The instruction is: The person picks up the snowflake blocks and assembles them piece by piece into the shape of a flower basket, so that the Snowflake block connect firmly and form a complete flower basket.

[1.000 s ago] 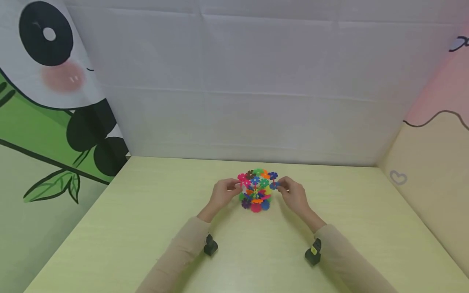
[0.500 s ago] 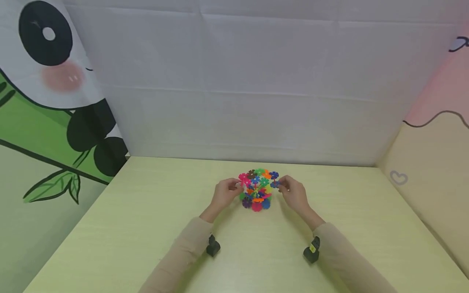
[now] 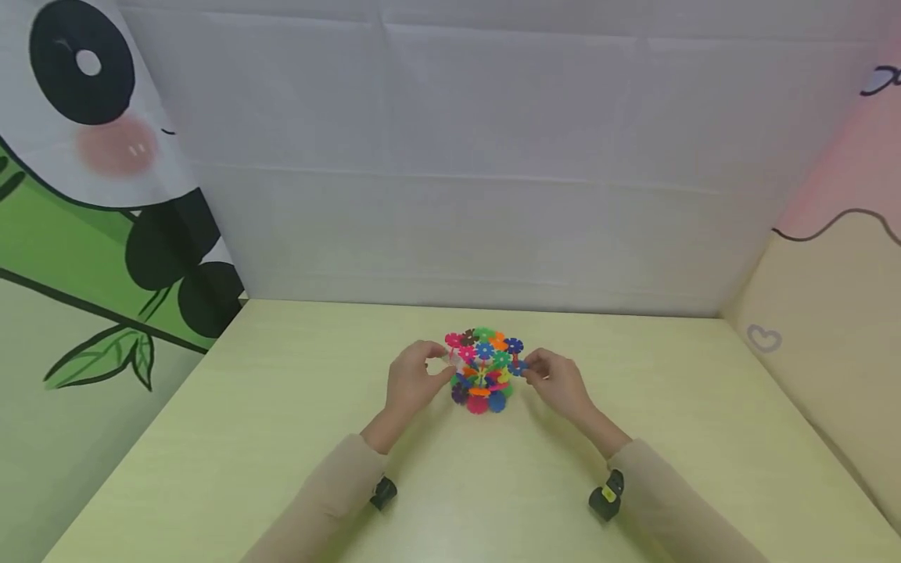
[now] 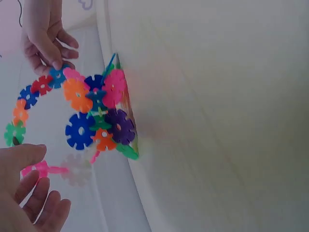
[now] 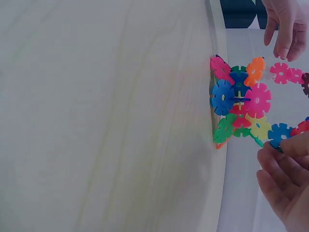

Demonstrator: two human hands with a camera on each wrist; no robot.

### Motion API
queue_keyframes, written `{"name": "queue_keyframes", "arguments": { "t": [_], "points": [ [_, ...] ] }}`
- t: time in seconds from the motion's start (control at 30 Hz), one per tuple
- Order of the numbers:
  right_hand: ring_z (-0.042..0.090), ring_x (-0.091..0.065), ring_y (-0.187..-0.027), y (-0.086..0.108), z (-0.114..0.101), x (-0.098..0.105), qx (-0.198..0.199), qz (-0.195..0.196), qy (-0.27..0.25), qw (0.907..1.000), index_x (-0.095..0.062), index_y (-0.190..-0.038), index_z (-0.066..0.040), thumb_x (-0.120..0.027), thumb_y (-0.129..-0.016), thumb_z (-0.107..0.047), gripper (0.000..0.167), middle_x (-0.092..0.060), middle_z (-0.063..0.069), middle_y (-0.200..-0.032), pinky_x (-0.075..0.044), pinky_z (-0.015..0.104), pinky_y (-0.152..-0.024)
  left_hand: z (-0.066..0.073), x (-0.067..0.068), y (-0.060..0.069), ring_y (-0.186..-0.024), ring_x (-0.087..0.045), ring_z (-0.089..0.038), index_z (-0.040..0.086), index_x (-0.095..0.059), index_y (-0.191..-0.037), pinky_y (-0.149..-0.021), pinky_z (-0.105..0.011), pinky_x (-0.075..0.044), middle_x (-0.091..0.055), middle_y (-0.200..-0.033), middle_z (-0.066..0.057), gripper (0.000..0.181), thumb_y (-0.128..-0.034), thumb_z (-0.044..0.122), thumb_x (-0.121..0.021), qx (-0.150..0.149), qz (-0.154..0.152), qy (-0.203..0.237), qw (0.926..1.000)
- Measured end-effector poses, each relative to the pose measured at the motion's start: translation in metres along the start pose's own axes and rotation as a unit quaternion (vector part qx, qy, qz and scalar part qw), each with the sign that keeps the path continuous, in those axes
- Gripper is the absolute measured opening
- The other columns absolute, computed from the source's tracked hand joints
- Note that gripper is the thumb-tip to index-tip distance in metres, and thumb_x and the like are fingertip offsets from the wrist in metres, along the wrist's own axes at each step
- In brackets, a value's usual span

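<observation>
A basket-like model of multicoloured snowflake discs (image 3: pixel 477 403) stands on the table, with an arch of linked discs rising from its body. At its right side my right hand (image 3: pixel 559 383) pinches a blue snowflake disc (image 5: pixel 279 134) between thumb and fingers, low on the arch. My left hand (image 3: pixel 411 381) is at the left side, thumb and fingers parted around a translucent disc (image 4: pixel 76 169) and a pink disc (image 4: pixel 36 169). In the left wrist view a gap shows between that thumb and the fingers. The right wrist view shows the left fingertips (image 5: pixel 284 52) close to the pink discs.
The pale wooden table (image 3: pixel 281 438) extends around the model. A white cloth wall (image 3: pixel 450 195) stands behind it, and printed panels (image 3: pixel 105 234) flank both sides. A small black camera (image 3: pixel 383 493) is worn at each wrist.
The model has shifted slightly left and nearer to me, with my right hand following. My left hand has moved left, and its thumb and fingers have spread apart.
</observation>
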State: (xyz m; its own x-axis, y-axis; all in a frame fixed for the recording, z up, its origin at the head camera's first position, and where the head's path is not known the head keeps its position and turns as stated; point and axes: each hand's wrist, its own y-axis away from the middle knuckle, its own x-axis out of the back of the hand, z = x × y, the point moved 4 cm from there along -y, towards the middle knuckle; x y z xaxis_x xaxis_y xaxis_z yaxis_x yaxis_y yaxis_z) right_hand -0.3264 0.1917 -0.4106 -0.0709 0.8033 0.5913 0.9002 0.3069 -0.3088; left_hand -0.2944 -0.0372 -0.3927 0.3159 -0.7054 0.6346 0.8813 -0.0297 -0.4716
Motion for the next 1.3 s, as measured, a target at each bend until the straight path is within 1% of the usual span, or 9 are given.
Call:
{"name": "queue_keyframes", "arguments": {
  "t": [0.07, 0.23, 0.37, 0.6, 0.77, 0.9, 1.03, 1.2, 1.3],
  "points": [
    [0.023, -0.065, -0.07, 0.0, -0.003, 0.0, 0.011, 0.005, 0.003, 0.9999, -0.063, -0.092, 0.003, -0.064, -0.086, 0.003, 0.006, -0.068, 0.015, -0.081, -0.052, 0.033, -0.06, 0.011, -0.002, 0.003, -0.087, -0.062, -0.025, 0.002, -0.066, -0.094, -0.072, -0.035, -0.054, -0.067, -0.092, -0.009, 0.021, -0.078, 0.009, -0.078, -0.024, -0.015, 0.001, 0.9996],
    [0.024, -0.066, -0.071, -0.002, -0.005, 0.001, 0.026, 0.024, 0.01, 0.9993, -0.064, -0.093, 0.004, -0.064, -0.086, 0.003, 0.007, -0.068, 0.015, -0.081, -0.053, 0.037, -0.061, 0.036, -0.021, 0.004, -0.088, -0.062, -0.027, -0.002, -0.068, -0.097, -0.075, -0.035, -0.053, -0.069, -0.094, -0.011, 0.022, -0.079, 0.008, -0.078, -0.06, -0.098, 0.013, 0.9933],
    [0.025, -0.066, -0.071, -0.004, -0.005, 0.001, 0.027, 0.038, 0.014, 0.9988, -0.065, -0.092, 0.002, -0.064, -0.085, 0.003, 0.007, -0.069, 0.013, -0.081, -0.054, 0.04, -0.063, 0.047, -0.039, 0.001, -0.079, -0.064, -0.024, -0.003, -0.068, -0.092, -0.071, -0.031, -0.052, -0.069, -0.087, -0.011, 0.024, -0.0769, 0.011, -0.08, -0.08, -0.129, -0.017, 0.9882],
    [0.025, -0.066, -0.069, -0.004, -0.003, 0.003, 0.031, 0.049, 0.018, 0.9982, -0.065, -0.09, 0.001, -0.065, -0.085, 0.002, 0.005, -0.069, 0.011, -0.08, -0.054, 0.04, -0.063, 0.046, -0.065, -0.009, -0.075, -0.061, -0.016, 0.003, -0.07, -0.094, -0.067, -0.025, -0.051, -0.068, -0.086, -0.004, 0.032, -0.0723, 0.021, -0.085, -0.037, -0.158, -0.119, 0.9795],
    [0.026, -0.067, -0.07, -0.004, -0.004, 0.004, 0.036, 0.059, 0.027, 0.9972, -0.066, -0.091, 0.001, -0.065, -0.085, 0.002, 0.006, -0.069, 0.012, -0.082, -0.055, 0.041, -0.064, 0.045, -0.076, -0.012, -0.085, -0.063, -0.016, 0.009, -0.073, -0.101, -0.07, -0.026, -0.052, -0.069, -0.096, -0.001, 0.033, -0.0738, 0.025, -0.084, -0.017, -0.169, -0.175, 0.9698],
    [0.026, -0.067, -0.071, -0.005, -0.005, 0.006, 0.044, 0.07, 0.033, 0.996, -0.065, -0.091, 0.001, -0.065, -0.085, 0.002, 0.006, -0.069, 0.012, -0.083, -0.055, 0.041, -0.064, 0.043, -0.081, -0.012, -0.092, -0.063, -0.019, 0.012, -0.075, -0.102, -0.074, -0.029, -0.053, -0.068, -0.102, -0.002, 0.028, -0.0765, 0.022, -0.081, -0.015, -0.166, -0.19, 0.9676],
    [0.025, -0.067, -0.071, -0.005, -0.003, 0.007, 0.038, 0.071, 0.031, 0.9963, -0.066, -0.092, 0.001, -0.065, -0.085, 0.002, 0.006, -0.069, 0.012, -0.083, -0.055, 0.041, -0.064, 0.039, -0.08, -0.011, -0.082, -0.064, -0.016, 0.013, -0.077, -0.096, -0.068, -0.026, -0.052, -0.07, -0.091, 0.001, 0.018, -0.0789, 0.016, -0.079, -0.042, -0.17, -0.182, 0.9677],
    [0.025, -0.066, -0.071, -0.003, -0.001, 0.007, 0.027, 0.069, 0.025, 0.997, -0.066, -0.091, 0.0, -0.066, -0.084, 0.002, 0.007, -0.069, 0.011, -0.083, -0.054, 0.039, -0.063, 0.032, -0.07, -0.01, -0.079, -0.065, -0.015, 0.01, -0.078, -0.09, -0.064, -0.022, -0.051, -0.07, -0.084, 0.0, 0.009, -0.0808, 0.011, -0.077, -0.075, -0.207, -0.141, 0.9652],
    [0.024, -0.066, -0.071, -0.002, -0.003, 0.005, 0.025, 0.06, 0.017, 0.9977, -0.066, -0.091, 0.0, -0.066, -0.084, 0.001, 0.007, -0.069, 0.01, -0.082, -0.054, 0.037, -0.063, 0.027, -0.063, -0.01, -0.075, -0.063, -0.013, 0.009, -0.076, -0.088, -0.063, -0.021, -0.049, -0.07, -0.081, 0.002, 0.008, -0.0807, 0.013, -0.077, -0.067, -0.228, -0.124, 0.9634]
  ]
}}
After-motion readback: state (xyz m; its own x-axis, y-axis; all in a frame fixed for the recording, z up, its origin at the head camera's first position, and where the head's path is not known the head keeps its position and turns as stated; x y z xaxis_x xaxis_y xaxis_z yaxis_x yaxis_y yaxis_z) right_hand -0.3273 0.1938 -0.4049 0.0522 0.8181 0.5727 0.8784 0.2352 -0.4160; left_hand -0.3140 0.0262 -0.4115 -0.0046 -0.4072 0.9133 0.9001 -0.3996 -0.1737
